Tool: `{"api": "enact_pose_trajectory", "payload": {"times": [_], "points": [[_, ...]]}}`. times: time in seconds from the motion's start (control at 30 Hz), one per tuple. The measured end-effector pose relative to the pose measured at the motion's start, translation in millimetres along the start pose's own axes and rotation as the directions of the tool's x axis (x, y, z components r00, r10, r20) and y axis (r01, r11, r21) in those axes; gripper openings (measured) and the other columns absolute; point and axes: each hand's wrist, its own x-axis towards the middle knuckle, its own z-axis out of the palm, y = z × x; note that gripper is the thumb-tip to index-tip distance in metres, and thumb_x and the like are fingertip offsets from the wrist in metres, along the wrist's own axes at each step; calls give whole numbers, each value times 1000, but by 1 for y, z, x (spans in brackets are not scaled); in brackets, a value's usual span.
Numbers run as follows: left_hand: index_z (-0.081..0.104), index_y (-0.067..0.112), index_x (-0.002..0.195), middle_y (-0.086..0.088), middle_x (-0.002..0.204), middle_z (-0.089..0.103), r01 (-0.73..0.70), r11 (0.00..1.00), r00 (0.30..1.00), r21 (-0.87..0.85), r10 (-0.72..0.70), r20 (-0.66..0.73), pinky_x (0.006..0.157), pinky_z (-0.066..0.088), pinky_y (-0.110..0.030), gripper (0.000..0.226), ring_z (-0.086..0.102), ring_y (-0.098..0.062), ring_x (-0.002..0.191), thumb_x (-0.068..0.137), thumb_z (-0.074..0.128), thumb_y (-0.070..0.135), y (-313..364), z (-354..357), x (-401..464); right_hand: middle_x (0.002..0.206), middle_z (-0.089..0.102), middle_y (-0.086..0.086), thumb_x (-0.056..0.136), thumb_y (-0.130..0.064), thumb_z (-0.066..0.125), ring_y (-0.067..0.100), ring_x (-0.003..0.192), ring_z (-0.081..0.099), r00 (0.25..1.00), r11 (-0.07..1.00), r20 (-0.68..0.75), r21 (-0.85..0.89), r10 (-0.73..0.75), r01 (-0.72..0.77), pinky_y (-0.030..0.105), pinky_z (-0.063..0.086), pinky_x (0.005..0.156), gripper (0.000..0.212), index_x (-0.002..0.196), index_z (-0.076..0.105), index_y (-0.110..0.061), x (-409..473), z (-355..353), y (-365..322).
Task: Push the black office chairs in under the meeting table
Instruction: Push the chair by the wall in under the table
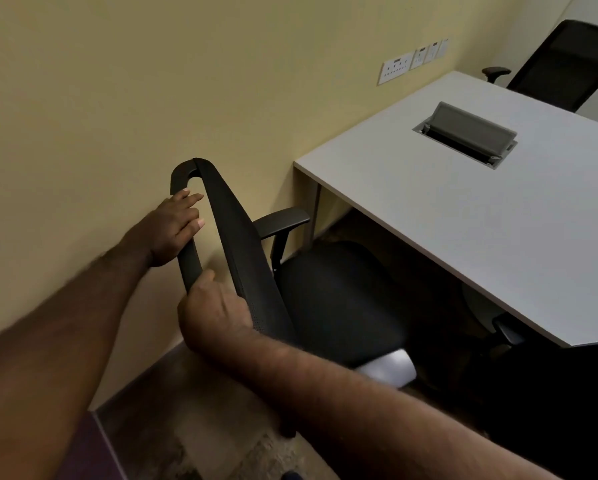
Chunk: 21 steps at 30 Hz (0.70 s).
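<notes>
Both hands on the near chair (332, 299): left hand (174, 230) curled round the backrest frame, right hand (214, 313) gripping lower. Seat's halfway under the table (463, 209). Looks stiff, free-rolling; that rigid frame's the place to push.

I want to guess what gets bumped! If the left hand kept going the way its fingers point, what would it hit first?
Probably the chair's mesh backrest: the left hand grips the rear frame bar with its fingers pointing across the gap toward it. Depth is unclear.

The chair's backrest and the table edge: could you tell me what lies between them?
In the head view, only the chair's own black seat and armrest lie between the backrest and the table.
</notes>
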Motion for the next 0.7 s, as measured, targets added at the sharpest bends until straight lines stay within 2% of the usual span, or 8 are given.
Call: {"api": "enact_pose_trajectory", "payload": {"times": [0.07,0.17,0.3,0.4,0.5,0.6,0.7], "points": [[52,9,86,-14,154,34,12,1000,1000,-1,-12,-7,115,21,-51,31,15,-28,147,103,35,29,6,6,6,92,59,12,100,-24,45,30,78,59,1000,1000,9,-11,4,-4,35,38,53,15,110,42,-13,1,-9,9],[55,8,89,-12,153,36,30,999,999,-20,-30,-26,114,22,-51,43,17,-28,146,97,28,40,20,13,14,89,57,9,100,-26,47,27,74,57,1000,999,-11,-34,10,-11,37,43,57,17,111,43,-14,2,-23,24],[62,3,101,-12,152,37,25,999,999,-35,-27,-46,115,19,-49,56,18,-28,146,93,24,44,44,23,31,96,62,10,100,-31,45,29,83,64,999,999,-43,-48,1,-3,49,55,73,20,113,45,-16,4,-45,48],[62,3,97,-14,148,42,1,1000,999,-20,-2,-46,115,17,-47,56,20,-29,145,93,26,45,59,31,45,89,60,5,97,-38,48,25,77,63,996,997,-84,-78,-6,-1,48,56,72,22,109,45,-19,6,-60,65],[60,5,93,-16,125,57,-42,999,999,23,42,-17,115,19,-46,58,28,-31,140,94,23,49,65,37,59,83,58,1,94,-44,49,21,72,61,995,992,-99,-123,-1,-11,45,57,68,25,105,47,-21,10,-76,82],[54,12,80,-12,101,59,-126,990,992,61,126,8,114,22,-45,53,38,-32,132,94,22,52,70,41,73,82,57,-1,93,-46,52,19,71,60,994,987,-110,-158,10,-27,42,56,68,26,102,51,-21,11,-90,98],[57,11,78,-12,86,55,-203,979,978,34,204,-30,103,33,-46,56,50,-32,99,93,21,51,78,41,82,79,60,-2,92,-44,54,16,68,60,991,984,-123,-167,47,-67,38,56,63,23,98,57,-22,9,-100,111]]}}
